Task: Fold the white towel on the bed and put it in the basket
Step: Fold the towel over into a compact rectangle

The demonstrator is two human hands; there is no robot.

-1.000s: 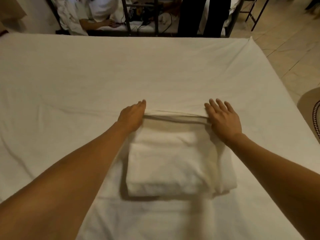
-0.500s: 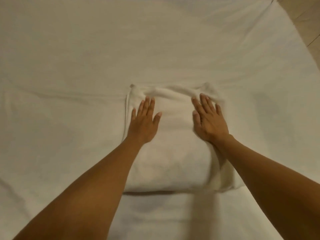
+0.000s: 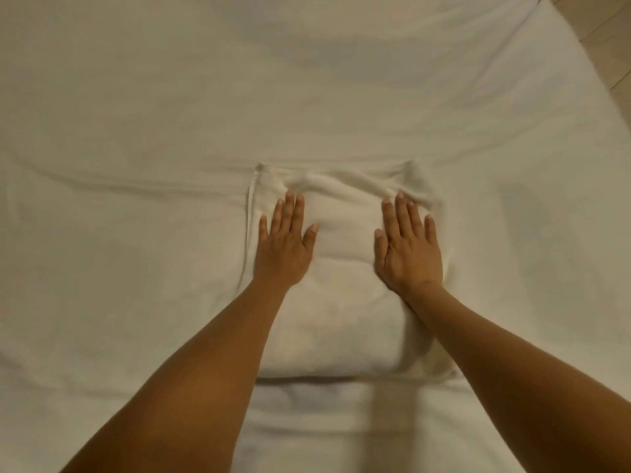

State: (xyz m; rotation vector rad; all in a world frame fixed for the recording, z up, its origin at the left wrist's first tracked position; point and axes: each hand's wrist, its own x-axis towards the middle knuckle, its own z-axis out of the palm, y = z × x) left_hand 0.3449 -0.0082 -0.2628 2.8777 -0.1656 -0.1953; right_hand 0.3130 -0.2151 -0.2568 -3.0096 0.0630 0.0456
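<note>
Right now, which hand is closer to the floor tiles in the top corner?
Right. The right hand lies flat on the white towel, on the side toward the floor tiles. The left hand presses the towel's far side.

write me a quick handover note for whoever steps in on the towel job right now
Left hand: flat, fingers straight, pressing the left part of the towel.
Right hand: flat too, pressing the right part, fingertips near the far edge.
Towel: a thick folded rectangle in the middle of the bed, with the far edge a bit rumpled.
Done: the folding looks finished or nearly so, and the hands are smoothing it.
Left: tidy the far edge if needed, lift the towel and put it in the basket. The basket is not in view, so find it first.
</note>
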